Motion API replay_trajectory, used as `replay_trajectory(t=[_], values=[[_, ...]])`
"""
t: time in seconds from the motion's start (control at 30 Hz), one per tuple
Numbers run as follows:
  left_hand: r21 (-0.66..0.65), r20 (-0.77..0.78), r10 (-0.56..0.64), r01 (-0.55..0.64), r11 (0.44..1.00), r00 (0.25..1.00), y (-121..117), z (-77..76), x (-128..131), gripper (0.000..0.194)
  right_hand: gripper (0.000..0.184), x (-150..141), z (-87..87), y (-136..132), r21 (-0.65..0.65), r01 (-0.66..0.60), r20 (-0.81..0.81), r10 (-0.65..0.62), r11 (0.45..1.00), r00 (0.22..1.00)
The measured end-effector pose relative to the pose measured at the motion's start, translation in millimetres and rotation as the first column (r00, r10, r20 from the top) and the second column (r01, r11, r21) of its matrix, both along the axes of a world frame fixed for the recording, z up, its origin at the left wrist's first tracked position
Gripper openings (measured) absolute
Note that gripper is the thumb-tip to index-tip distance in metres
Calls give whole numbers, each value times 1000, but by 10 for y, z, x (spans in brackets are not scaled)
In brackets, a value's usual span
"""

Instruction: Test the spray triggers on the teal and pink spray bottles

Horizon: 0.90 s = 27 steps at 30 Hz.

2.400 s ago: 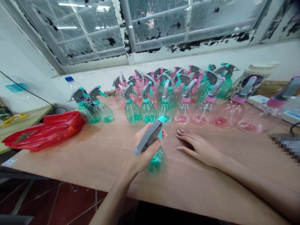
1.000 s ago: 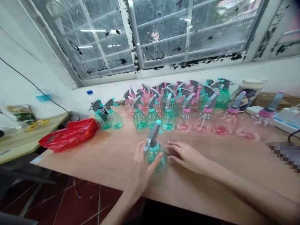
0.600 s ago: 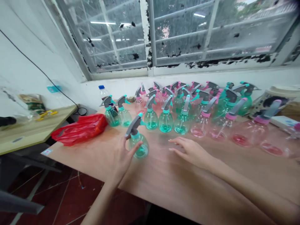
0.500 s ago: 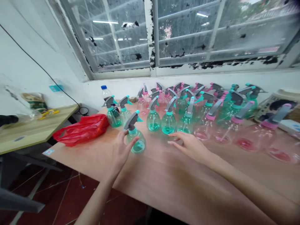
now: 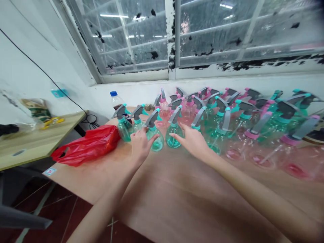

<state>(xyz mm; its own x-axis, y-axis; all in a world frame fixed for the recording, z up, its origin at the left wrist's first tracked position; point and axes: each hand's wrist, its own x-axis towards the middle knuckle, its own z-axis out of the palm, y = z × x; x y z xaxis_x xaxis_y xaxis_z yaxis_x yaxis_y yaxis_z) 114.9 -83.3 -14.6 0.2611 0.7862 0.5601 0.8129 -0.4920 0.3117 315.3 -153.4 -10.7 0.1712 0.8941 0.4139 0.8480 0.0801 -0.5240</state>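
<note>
My left hand [image 5: 141,141] is closed around the left side of a green spray bottle [image 5: 157,144], its thumb lying across the front. The bottle stands upright with a grey and turquoise trigger head. My right hand [image 5: 193,138] is beside a similar green spray bottle [image 5: 172,139]. Its thumb overlaps that bottle's right side, with thumb and fingers apart; whether it touches the bottle I cannot tell. Behind my right hand, another green bottle [image 5: 197,127] is mostly hidden. Two more green bottles [image 5: 124,130] stand left of the held one.
Several pink spray bottles [image 5: 258,157] and green ones crowd the right and back of the wooden table [image 5: 167,189]. A red plastic bag [image 5: 87,145] lies at the left. Near the wall stands a drink bottle with a blue cap [image 5: 115,99]. A second table [image 5: 40,138] adjoins at far left.
My left hand has moved the green spray bottle back, into line with the other green ones. My right hand has shifted left and farther in, toward the neighbouring bottle. The view has shifted slightly.
</note>
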Motion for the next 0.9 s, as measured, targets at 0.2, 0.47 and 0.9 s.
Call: replay_trajectory(t=[0.2, 0.47, 0.9], values=[[-15, 43, -78, 78, 997, 996, 194, -30, 63, 46, 73, -89, -10, 203, -17, -30, -60, 29, 999, 998], [-3, 73, -154, 154, 988, 985, 352, -20, 64, 48, 47, -139, 69, 261, -106, 75, 59, -69, 992, 996], [-6, 289, -175, 185, 983, 941, 214, -155, 16, 57, 52, -214, 182, 36, -218, 51, 162, -16, 975, 987]])
